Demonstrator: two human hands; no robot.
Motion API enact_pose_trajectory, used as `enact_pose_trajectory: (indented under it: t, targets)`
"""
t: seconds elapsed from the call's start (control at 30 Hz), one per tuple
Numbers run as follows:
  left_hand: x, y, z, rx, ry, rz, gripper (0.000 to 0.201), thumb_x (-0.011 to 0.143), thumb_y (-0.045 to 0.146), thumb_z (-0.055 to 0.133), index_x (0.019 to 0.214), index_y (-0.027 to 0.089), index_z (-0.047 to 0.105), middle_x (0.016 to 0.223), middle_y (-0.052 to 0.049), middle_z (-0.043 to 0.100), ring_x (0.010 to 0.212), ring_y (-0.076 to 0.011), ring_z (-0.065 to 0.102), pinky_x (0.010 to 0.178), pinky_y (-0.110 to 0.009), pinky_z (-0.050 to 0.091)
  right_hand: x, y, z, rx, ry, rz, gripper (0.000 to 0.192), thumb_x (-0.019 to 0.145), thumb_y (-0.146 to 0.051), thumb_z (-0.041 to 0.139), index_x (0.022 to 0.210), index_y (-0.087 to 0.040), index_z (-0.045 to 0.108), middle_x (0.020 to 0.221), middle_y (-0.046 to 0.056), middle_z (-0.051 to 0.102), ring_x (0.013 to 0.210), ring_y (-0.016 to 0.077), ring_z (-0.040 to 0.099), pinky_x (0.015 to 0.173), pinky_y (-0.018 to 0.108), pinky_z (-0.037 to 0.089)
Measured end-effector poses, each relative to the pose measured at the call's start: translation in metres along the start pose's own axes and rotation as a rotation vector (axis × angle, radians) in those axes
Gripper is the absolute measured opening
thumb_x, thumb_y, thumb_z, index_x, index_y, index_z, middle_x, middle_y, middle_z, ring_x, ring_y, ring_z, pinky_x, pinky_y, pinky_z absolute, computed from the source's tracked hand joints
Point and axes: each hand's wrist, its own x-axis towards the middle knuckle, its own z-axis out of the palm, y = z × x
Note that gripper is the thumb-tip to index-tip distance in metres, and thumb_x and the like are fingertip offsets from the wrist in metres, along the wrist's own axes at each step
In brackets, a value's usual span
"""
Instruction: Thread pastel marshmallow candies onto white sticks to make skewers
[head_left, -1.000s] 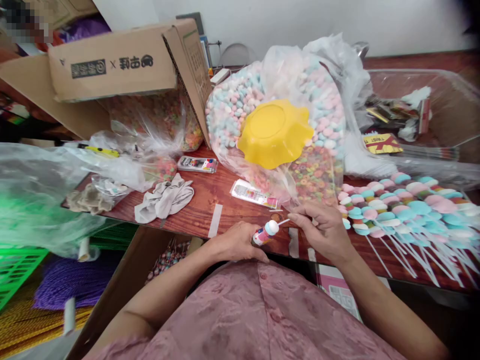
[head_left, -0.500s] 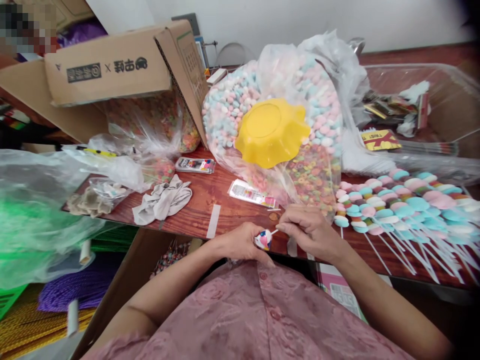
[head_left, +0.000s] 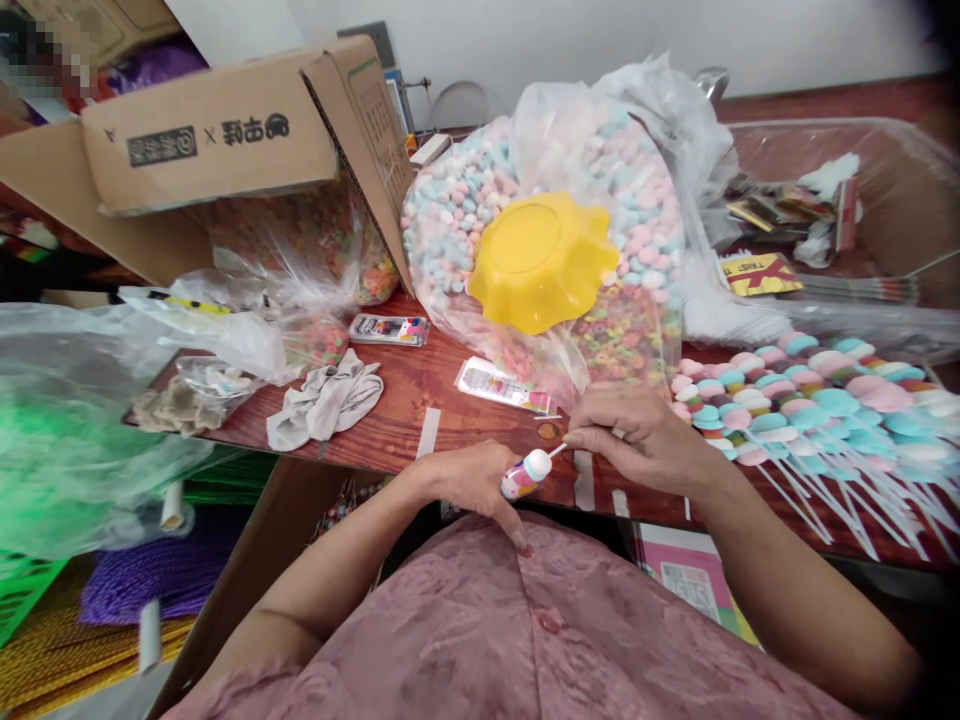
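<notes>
The left hand (head_left: pixel 472 480) is closed around a small stack of candies (head_left: pixel 523 474) near the table's edge (head_left: pixel 420 400). The right hand (head_left: pixel 637 435) pinches a thin white stick (head_left: pixel 556 450), probably poking into them. Next, I think the stick needs a straight, gentle push.

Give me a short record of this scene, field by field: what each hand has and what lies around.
left hand: grip on stacked sweets
right hand: pinches the thin white stick that enters the sweets
finished sticks: rows of pastel sweets on sticks, right of the hands
bag: clear bag of pastel sweets behind the hands
bowl: yellow, lying against the bag
table: red-brown wood
cloth: grey, crumpled, on the left
box: cardboard, far left
</notes>
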Motion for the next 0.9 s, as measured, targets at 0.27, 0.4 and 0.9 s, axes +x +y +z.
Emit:
enact_pose_trajectory:
  t: [0.27, 0.4, 0.9]
  targets:
    - [0.005, 0.001, 0.014, -0.464, 0.043, -0.012, 0.053, 0.053, 0.045, 0.086, 0.065, 0.019, 0.041, 0.056, 0.009, 0.041, 0.050, -0.0068, 0.037, 0.048, -0.022, 0.029, -0.009, -0.006, 0.029, 0.029, 0.035, -0.007, 0.023, 0.095, -0.023, 0.052, 0.073, -0.018, 0.060, 0.065, 0.001, 0.058, 0.064, 0.0132, 0.051, 0.063, 0.028, 0.037]
    - [0.009, 0.001, 0.021, -0.533, 0.150, 0.005, 0.050, 0.052, 0.043, 0.087, 0.067, 0.017, 0.048, 0.056, 0.009, 0.043, 0.048, -0.0051, 0.038, 0.046, -0.019, 0.030, -0.015, -0.010, 0.055, 0.073, 0.068, 0.006, 0.024, 0.095, -0.021, 0.048, 0.074, -0.018, 0.059, 0.065, 0.001, 0.059, 0.065, 0.0133, 0.051, 0.063, 0.028, 0.038]
    - [0.001, -0.013, 0.016, -0.927, 0.288, -0.003, 0.042, 0.068, 0.047, 0.079, 0.082, 0.008, 0.072, 0.067, -0.005, 0.066, 0.049, -0.0077, 0.055, 0.048, -0.019, 0.042, -0.008, 0.001, 0.023, 0.010, 0.050, -0.011, 0.022, 0.095, -0.020, 0.050, 0.074, -0.019, 0.058, 0.066, 0.000, 0.057, 0.065, 0.0135, 0.051, 0.064, 0.028, 0.038]
